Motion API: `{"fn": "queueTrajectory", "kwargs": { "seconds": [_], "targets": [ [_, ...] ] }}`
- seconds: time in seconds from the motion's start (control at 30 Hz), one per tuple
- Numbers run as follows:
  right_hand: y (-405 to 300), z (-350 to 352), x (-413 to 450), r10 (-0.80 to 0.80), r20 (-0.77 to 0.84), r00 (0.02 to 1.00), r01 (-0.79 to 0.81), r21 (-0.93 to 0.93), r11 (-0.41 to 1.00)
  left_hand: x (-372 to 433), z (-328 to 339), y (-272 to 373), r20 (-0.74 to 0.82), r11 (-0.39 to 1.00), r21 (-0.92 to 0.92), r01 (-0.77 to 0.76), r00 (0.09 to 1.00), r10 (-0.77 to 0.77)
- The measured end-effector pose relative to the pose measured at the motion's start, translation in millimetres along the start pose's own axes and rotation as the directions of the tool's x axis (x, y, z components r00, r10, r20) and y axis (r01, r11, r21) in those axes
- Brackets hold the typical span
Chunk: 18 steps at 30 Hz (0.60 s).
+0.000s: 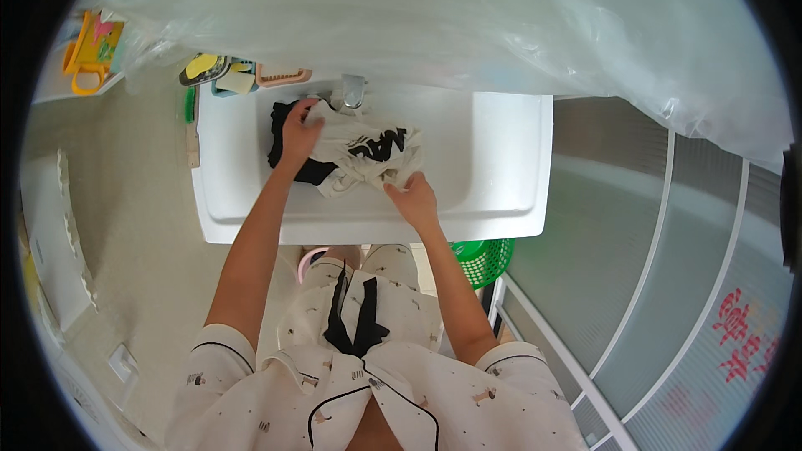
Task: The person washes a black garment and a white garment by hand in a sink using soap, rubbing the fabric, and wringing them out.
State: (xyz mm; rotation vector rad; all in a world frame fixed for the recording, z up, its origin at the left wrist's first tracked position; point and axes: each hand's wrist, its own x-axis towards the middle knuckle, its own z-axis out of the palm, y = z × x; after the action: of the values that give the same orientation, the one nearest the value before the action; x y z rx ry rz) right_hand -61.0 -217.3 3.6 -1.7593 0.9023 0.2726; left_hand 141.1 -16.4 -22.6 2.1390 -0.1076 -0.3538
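A white shirt with black lettering point(369, 144) lies bunched in a white sink basin point(501, 156), under the metal tap point(353, 91). Black cloth point(314, 171) shows at its left side and under it. My left hand point(302, 134) grips the shirt's upper left part, its fingers curled over the fabric near the black cloth. With thumb and fingers my right hand point(413, 199) pinches the shirt's lower right edge. Whether the black cloth is part of the shirt or a separate piece, I cannot tell.
Along the back left rim stand a soap dish with yellow soap point(202, 66), a blue-green dish point(235, 82) and a pink dish point(283, 75). A green-bristled brush point(190, 106) lies at the left rim. Plastic sheeting point(407, 19) hangs above; a green basket point(485, 260) stands below, beside sliding panels point(595, 200).
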Motion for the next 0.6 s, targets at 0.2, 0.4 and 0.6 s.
{"fn": "queueTrajectory", "kwargs": {
  "seconds": [0.2, 0.4, 0.6],
  "targets": [
    [-27.1, 25.2, 46.3, -0.49, -0.304, 0.817, 0.357, -0.401, 0.844, -44.3, 90.2, 11.7, 0.144, 0.684, 0.718, -0.128, 0.989, 0.034],
    [-6.7, 52.1, 119.5, -0.451, -0.122, 0.884, 0.28, -0.634, 0.721, -29.8, 132.0, -8.4, 0.094, 0.58, 0.802, -0.143, 0.989, 0.114],
    [-15.7, 66.4, 142.1, -0.426, -0.099, 0.899, 0.29, -0.595, 0.75, 3.1, 132.0, -42.3, 0.117, 0.513, 0.85, -0.12, 0.992, 0.039]
  ]
}}
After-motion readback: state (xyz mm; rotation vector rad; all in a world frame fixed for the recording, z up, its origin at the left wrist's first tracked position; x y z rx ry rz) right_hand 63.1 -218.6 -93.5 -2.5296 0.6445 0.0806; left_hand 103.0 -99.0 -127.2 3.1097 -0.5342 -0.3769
